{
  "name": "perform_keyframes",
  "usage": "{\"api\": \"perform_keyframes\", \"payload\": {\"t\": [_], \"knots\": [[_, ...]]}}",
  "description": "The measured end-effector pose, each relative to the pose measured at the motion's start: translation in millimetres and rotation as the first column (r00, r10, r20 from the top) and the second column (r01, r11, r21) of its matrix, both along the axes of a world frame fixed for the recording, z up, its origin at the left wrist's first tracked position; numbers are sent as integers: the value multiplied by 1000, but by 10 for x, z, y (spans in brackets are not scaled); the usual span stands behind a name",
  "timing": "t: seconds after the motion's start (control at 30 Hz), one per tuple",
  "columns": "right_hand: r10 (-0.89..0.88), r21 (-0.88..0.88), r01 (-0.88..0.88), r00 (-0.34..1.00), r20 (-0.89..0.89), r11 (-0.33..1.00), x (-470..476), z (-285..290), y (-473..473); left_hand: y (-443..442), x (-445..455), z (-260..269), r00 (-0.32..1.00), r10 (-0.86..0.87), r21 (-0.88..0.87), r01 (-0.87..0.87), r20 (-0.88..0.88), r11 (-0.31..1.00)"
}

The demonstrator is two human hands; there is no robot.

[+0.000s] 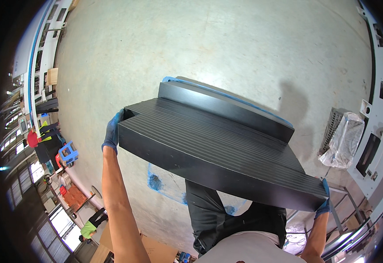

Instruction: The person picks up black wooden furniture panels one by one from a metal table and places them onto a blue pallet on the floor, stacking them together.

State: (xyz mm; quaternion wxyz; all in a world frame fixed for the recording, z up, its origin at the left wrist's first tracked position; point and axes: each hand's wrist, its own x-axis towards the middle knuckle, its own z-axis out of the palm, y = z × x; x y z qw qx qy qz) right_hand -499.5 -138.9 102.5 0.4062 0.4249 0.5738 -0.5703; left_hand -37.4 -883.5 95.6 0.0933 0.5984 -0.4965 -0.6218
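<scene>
A long black ribbed panel (pixel 211 141) with a deep smooth front face spans the space before me. My left hand (pixel 113 130), in a blue glove, grips its left end beside a notched corner. At its right end my right hand (pixel 324 200), gloved too, holds the corner. Just beyond the panel's far edge is a smooth black box-shaped piece (pixel 224 107), with a blue-edged flat thing (pixel 170 79) showing along its far side. Whether that piece touches the panel I cannot tell. The fingers under the panel are hidden.
Blue-marked outlines (pixel 155 182) show near my legs. A plastic-wrapped bundle (pixel 344 139) lies by a grey grate (pixel 332 128) at right, near a white machine frame (pixel 372 131). At left are a blue stool (pixel 68 153), a person in red (pixel 33 138) and another in bright green (pixel 88 229).
</scene>
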Motion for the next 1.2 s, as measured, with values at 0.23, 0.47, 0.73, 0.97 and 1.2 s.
{"api": "perform_keyframes", "payload": {"t": [0.23,0.47,0.73,0.97,1.2], "knots": [[-37,-133,46,997,68,990,168,56,-285,-120,113,127,993,-115,55,114,13,992],[51,-131,-43,997,61,990,263,102,-502,-205,90,288,979,-205,86,203,14,975],[184,-143,-184,983,-9,973,356,247,-830,-405,328,167,983,-115,249,149,-146,957],[215,-149,-212,977,4,966,390,266,-948,-630,716,-12,999,-43,200,44,-7,979],[133,-67,-133,991,-2,989,399,351,-1104,-778,877,-120,993,-50,82,41,103,996]]}}
